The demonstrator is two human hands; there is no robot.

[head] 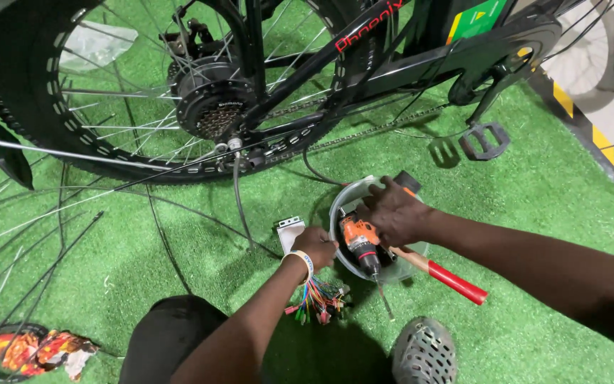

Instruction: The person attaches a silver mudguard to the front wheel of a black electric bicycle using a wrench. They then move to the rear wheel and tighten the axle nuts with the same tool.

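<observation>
left hand (314,247) curled in fist, right hand (394,212) reaching down, fingers bent

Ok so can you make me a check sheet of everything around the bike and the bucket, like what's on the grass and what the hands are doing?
Surface: green artificial grass, yellow-and-black striped edge at the right.
Job's things: clear bucket holding an orange drill; red-handled hammer sticks out of it.
Clutter: small white box, crumpled colourful wrapper, grey perforated shoe.
Hands: left hand closed at the bucket's rim; right hand reaches into the bucket, on top of the tools; what its fingers grip is hidden.
Cables: bundle of coloured wires under the left hand; black cables trail across the grass.
Surroundings: black bicycle's rear wheel, chain, pedal; loose spokes at the left.
</observation>
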